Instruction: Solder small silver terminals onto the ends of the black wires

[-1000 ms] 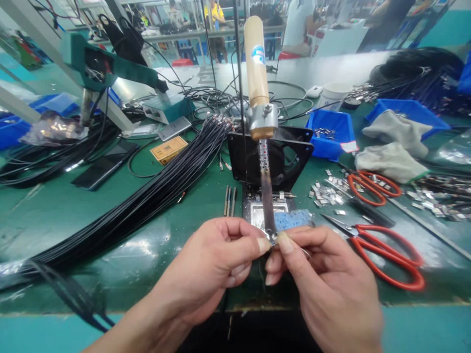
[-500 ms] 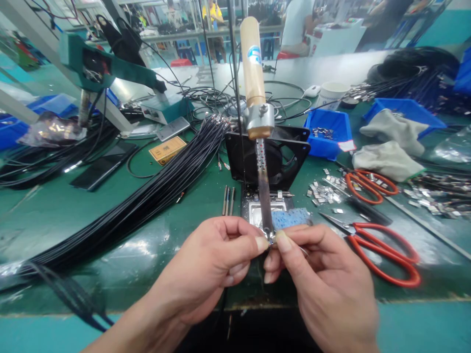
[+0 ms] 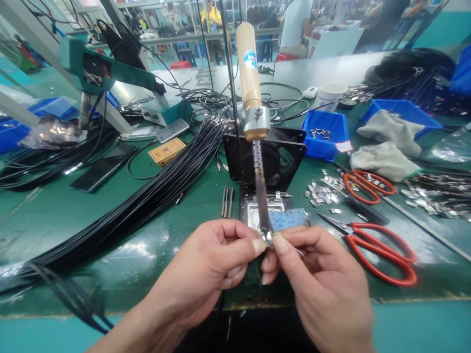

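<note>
A soldering iron (image 3: 248, 63) with a wooden handle hangs tip-down in a metal clamp. Its dark shaft (image 3: 262, 201) ends between my two hands. My left hand (image 3: 217, 262) is closed, thumb and forefinger pinching a small metal connector (image 3: 269, 239) at the iron's tip. My right hand (image 3: 324, 279) pinches from the other side, with a thin wire curving out beside its fingers. The fingertips cover most of the connector. Just behind them lie a blue sponge (image 3: 289, 218) and a metal tray (image 3: 252, 211).
A bundle of black cables (image 3: 147, 201) crosses the left side. Red-handled scissors (image 3: 386, 255) lie right of my right hand, near loose metal parts (image 3: 322, 193). Behind the iron stands a black fan (image 3: 243, 162). A blue bin (image 3: 327, 132) and gloves (image 3: 382, 162) lie farther right.
The whole view has shifted slightly, with the bench objects a little farther left. Both hands keep their pinch at the iron's tip.
</note>
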`<action>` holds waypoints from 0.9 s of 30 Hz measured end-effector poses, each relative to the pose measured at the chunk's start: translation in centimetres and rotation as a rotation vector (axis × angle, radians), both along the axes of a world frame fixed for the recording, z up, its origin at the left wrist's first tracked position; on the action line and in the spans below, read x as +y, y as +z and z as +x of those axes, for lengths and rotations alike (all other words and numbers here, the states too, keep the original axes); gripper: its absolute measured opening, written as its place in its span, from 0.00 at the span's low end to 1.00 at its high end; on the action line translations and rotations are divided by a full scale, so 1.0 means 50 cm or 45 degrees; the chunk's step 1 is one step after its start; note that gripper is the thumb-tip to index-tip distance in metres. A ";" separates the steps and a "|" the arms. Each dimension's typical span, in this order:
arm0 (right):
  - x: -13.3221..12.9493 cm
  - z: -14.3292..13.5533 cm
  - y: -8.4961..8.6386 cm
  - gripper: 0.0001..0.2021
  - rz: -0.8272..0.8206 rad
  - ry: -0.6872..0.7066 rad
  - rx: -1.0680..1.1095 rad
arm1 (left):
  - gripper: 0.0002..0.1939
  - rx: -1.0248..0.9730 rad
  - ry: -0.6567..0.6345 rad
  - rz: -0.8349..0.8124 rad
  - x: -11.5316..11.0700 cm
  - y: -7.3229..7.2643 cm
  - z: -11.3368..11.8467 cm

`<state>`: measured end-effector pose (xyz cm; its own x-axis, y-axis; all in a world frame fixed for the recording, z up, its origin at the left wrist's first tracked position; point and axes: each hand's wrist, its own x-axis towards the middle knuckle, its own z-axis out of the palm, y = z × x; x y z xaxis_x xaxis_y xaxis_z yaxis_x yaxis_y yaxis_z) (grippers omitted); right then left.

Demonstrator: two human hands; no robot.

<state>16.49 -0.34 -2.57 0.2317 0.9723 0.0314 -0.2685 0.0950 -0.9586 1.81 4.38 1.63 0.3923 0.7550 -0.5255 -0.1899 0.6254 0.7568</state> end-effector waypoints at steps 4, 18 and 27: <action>-0.009 0.004 -0.011 0.04 0.031 0.024 -0.063 | 0.08 0.002 0.006 0.092 -0.017 -0.007 -0.008; -0.045 -0.005 -0.016 0.08 0.271 -0.065 -0.162 | 0.09 0.107 -0.009 0.229 -0.068 -0.010 -0.017; -0.059 -0.005 -0.012 0.06 0.208 -0.045 -0.150 | 0.06 0.091 -0.011 0.276 -0.086 -0.008 -0.015</action>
